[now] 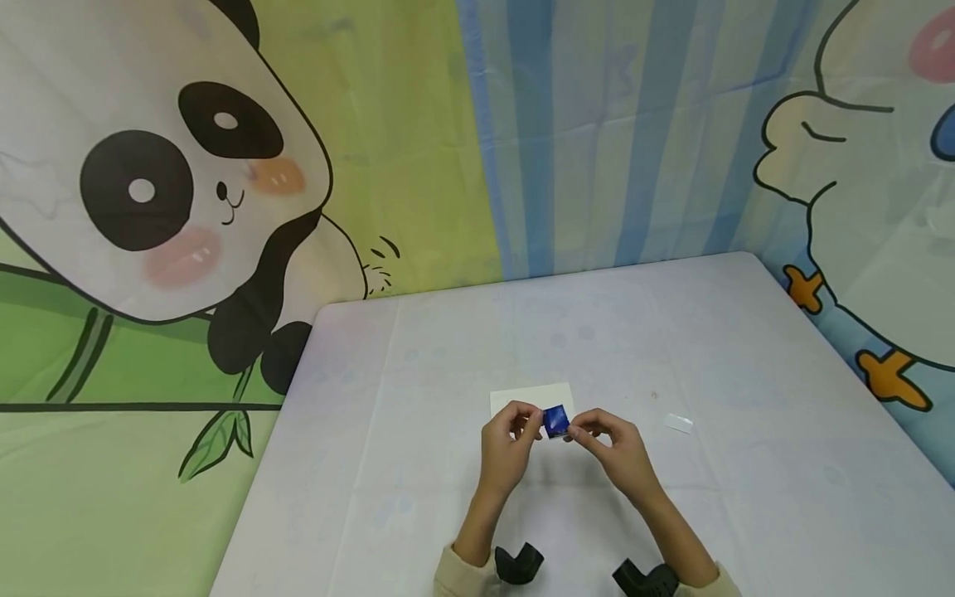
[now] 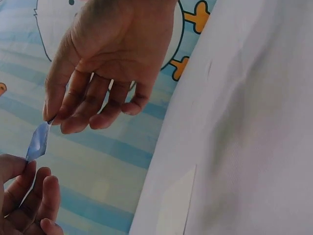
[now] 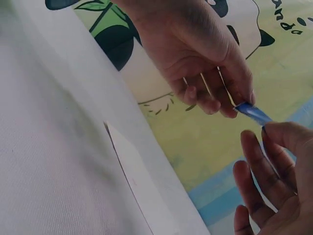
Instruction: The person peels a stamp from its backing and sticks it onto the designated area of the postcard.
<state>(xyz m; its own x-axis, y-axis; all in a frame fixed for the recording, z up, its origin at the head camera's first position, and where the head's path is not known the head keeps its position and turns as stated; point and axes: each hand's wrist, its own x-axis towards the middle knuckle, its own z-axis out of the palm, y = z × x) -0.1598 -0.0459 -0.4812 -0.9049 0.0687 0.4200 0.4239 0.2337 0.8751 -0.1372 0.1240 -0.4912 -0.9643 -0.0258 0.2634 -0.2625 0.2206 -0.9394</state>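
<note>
A small shiny blue square [image 1: 555, 421] is held up between both hands over the table; its exact kind does not show. My left hand [image 1: 507, 444] pinches its left edge between thumb and forefinger. At the opposite side, my right hand [image 1: 613, 452] pinches the lower right corner. The left wrist view shows the blue square [image 2: 38, 141] nearly edge-on, thin and slightly bent, with the right hand [image 2: 110, 63] above and the left hand [image 2: 24, 200] at the lower left. Seen in the right wrist view, the blue square [image 3: 253, 113] spans the two pairs of fingertips.
Behind the hands a white rectangular card [image 1: 525, 400] lies flat on the white-covered table [image 1: 418, 481]. To the right is a small clear, glossy strip [image 1: 679, 423]. Black wrist devices [image 1: 519, 564] sit at both cuffs. Cartoon-printed curtains [image 1: 418, 124] border the table.
</note>
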